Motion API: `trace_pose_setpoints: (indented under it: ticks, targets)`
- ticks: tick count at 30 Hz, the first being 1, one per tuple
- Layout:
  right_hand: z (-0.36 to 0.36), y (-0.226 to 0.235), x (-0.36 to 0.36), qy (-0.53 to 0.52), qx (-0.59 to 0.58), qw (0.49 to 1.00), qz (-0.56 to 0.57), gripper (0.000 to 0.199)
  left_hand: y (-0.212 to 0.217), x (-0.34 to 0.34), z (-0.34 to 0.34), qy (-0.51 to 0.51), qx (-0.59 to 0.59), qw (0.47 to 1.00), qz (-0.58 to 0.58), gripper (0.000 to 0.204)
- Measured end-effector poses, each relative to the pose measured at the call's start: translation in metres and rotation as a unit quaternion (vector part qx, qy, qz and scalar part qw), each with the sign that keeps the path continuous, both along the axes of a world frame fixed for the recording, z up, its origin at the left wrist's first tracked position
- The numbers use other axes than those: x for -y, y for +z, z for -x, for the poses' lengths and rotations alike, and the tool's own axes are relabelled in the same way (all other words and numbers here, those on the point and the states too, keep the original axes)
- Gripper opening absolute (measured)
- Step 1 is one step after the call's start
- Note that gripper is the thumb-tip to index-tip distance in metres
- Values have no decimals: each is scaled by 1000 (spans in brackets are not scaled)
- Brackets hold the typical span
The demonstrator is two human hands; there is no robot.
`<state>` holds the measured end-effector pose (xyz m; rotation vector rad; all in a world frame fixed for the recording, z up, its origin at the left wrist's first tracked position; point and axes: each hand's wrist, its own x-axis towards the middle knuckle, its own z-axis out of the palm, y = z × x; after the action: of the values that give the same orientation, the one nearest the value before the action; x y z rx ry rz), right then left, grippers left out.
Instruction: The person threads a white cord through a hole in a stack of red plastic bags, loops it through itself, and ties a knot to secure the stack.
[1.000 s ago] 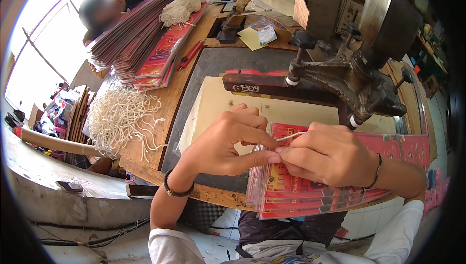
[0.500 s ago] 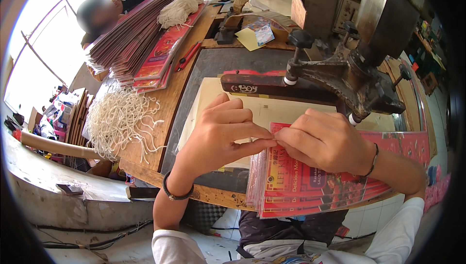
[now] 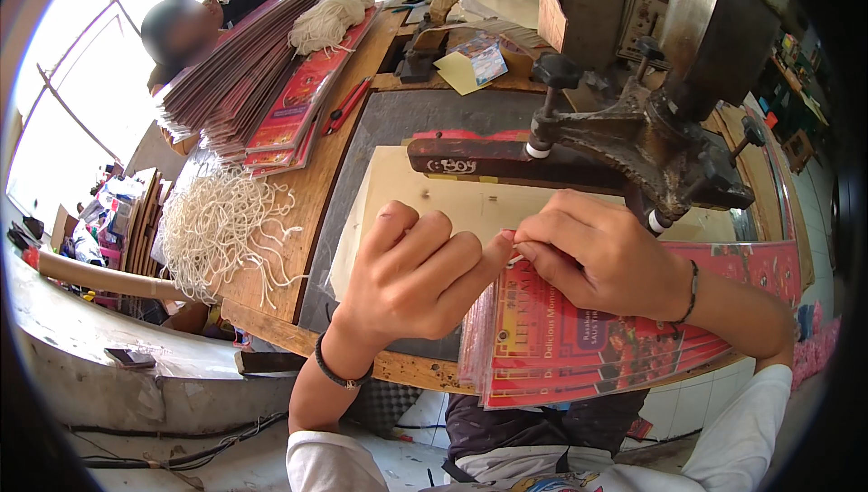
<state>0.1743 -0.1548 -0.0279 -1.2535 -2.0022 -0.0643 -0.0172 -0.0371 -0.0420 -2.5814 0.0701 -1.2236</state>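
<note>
My left hand (image 3: 420,270) and my right hand (image 3: 604,255) meet fingertip to fingertip over the near edge of the work table. Both are closed in a pinch on a thin white string (image 3: 517,258), of which only a short bit shows between the fingers. Beneath my right hand and wrist lies a fanned stack of red printed cards (image 3: 579,374) in a glossy, clear-edged finish. The stack overhangs the table's front edge. Where the string runs inside the fingers is hidden.
Loose white strings (image 3: 221,230) lie heaped at the left, below a tall pile of cards (image 3: 240,76) with a string bundle (image 3: 330,23) on top. A red cutter (image 3: 346,107) lies beside it. A metal press (image 3: 646,135) with a dark bar (image 3: 515,163) stands ahead.
My left hand has rolled, its knuckles now turned upward and its fingers more curled. The fingertips of both hands have shifted slightly upward, and a bit of white string has come into sight.
</note>
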Motion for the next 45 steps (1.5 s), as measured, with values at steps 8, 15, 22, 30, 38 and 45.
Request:
trace_pose_setpoints:
  ticks: [8, 15, 22, 30, 38, 45]
  targets:
    - [-4, 2, 1, 15, 5, 999, 27, 13, 0, -3, -2, 9, -1, 1000, 20, 20]
    - [1, 2, 1, -9, -43, 999, 28, 21, 5, -11, -7, -8, -9, 993, 114, 17]
    - [-2, 3, 0, 2, 49, 998, -42, 21, 3, -17, -10, -103, -14, 962, 253, 17]
    - [-1, 4, -3, -10, 69, 996, -55, 18, -2, -15, -9, -47, 16, 988, 149, 21]
    - [-4, 3, -4, 4, -41, 999, 32, 12, -9, -10, -8, 7, 50, 998, 35, 27]
    - [-3, 1, -5, -19, -62, 998, 19, 8, -9, -5, -8, 40, 51, 998, 16, 29]
